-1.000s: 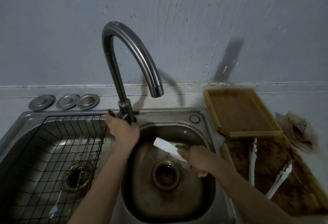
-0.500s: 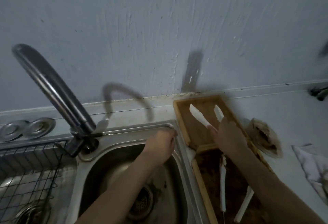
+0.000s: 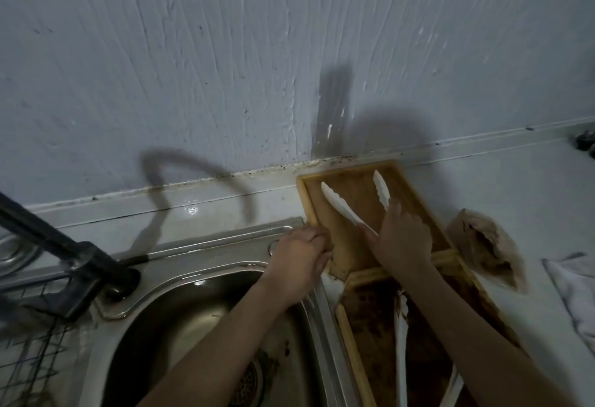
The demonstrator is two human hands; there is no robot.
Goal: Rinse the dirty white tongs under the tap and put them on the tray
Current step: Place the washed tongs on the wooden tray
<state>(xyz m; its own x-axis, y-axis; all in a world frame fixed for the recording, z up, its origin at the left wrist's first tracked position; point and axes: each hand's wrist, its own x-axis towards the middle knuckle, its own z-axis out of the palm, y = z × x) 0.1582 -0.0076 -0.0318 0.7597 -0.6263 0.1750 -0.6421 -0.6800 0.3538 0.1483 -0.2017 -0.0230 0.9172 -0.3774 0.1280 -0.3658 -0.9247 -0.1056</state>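
Observation:
White tongs (image 3: 339, 205) lie spread on the clean wooden tray (image 3: 415, 194) by the wall, their two tips pointing away from me. My right hand (image 3: 402, 239) covers their hinge end and still grips it. My left hand (image 3: 299, 255) rests on the sink rim against the tray's near left corner, fingers curled, holding nothing I can see. The tap (image 3: 61, 245) stands at the far left, and no water shows.
A second, dirty wooden tray (image 3: 357, 364) nearer me holds another pair of stained white tongs (image 3: 401, 342). The steel sink basin (image 3: 180, 326) is below my left arm, a wire rack (image 3: 29, 355) at left. A soiled wrapper (image 3: 486, 248) and white cloth (image 3: 576, 290) lie right.
My right hand carried the tongs from the sink over to the clean tray and lowered them onto it. My left hand left the tap and moved to the sink rim by the tray.

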